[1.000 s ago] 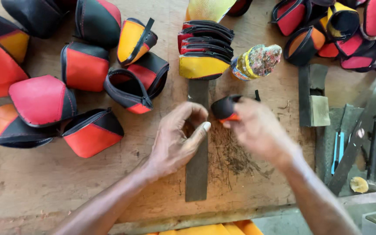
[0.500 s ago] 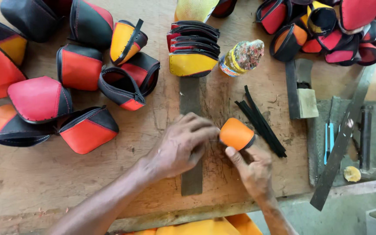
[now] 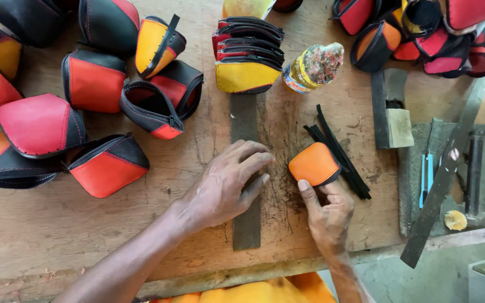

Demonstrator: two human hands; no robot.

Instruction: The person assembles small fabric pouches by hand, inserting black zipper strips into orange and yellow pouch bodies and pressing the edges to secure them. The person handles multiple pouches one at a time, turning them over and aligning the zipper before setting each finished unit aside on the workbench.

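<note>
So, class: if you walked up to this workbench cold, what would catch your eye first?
Probably the bright orange pouch gripped by the right hand at centre. Next, the red, yellow and black pouches heaped across the left side, then the left hand resting on a dark strip.

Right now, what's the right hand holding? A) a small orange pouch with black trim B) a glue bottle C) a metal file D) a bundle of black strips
A: the right hand grips the small orange pouch from below, thumb on its lower edge. The black strips lie beside it on the wooden table, and the bottle stands apart, further up. The left hand rests flat on a dark strip.
</note>
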